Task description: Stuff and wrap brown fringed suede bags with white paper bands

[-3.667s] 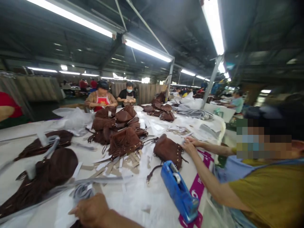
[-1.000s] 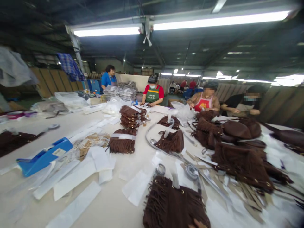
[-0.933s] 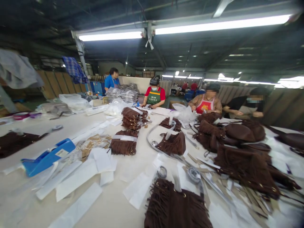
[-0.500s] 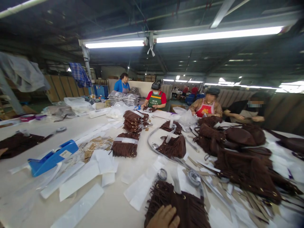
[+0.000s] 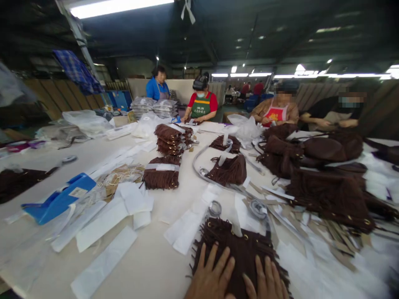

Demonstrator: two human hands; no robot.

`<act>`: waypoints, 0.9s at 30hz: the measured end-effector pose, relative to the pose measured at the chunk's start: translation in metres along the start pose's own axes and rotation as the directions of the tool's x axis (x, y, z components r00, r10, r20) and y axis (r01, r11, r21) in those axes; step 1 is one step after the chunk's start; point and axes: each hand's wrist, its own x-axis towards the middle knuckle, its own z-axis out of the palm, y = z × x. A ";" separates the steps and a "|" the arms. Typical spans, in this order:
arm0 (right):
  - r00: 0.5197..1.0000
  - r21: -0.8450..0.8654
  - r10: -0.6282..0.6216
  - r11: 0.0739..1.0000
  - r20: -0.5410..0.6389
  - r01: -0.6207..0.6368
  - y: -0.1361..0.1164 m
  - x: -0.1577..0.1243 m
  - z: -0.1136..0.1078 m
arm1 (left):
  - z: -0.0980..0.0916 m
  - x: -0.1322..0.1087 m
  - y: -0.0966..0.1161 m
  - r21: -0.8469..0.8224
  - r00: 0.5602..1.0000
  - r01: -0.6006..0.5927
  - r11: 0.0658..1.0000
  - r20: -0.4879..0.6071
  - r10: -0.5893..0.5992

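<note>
Both my hands lie flat on a brown fringed suede bag (image 5: 237,245) at the table's near edge. My left hand (image 5: 212,278) rests on the bag's left half with its fingers spread. My right hand (image 5: 264,282) presses the right half, fingers stretched out. Two wrapped metal rings (image 5: 215,208) sit at the bag's top edge. Neither hand grips anything.
A blue tape dispenser (image 5: 57,201) lies at the left among white paper strips (image 5: 102,220). More brown fringed bags (image 5: 162,176) and a stack (image 5: 170,139) fill the table's middle; a large pile (image 5: 324,182) sits right. Several people work at the far side.
The view swung from the right end of the table to its left. My left hand came onto the bag half a second ago, and now both hands lie flat on it.
</note>
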 end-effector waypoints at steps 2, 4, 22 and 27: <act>0.985 0.072 -0.001 0.997 0.171 -0.011 -0.007 0.009 -0.019 | -0.020 0.002 0.002 -0.103 0.972 0.135 0.985 0.209 -0.112; 0.966 0.097 0.039 0.993 0.254 -0.065 -0.014 0.018 -0.032 | -0.031 0.005 0.004 -0.166 0.937 0.216 0.962 0.312 -0.156; 0.971 -0.071 0.036 0.997 0.238 -0.019 -0.012 0.024 -0.067 | -0.031 -0.004 0.020 -0.124 0.936 0.301 0.946 0.230 -0.268; 0.969 -0.098 0.017 0.995 0.246 0.008 -0.031 0.061 -0.071 | -0.050 0.008 0.025 -0.080 0.939 0.277 0.957 0.233 -0.252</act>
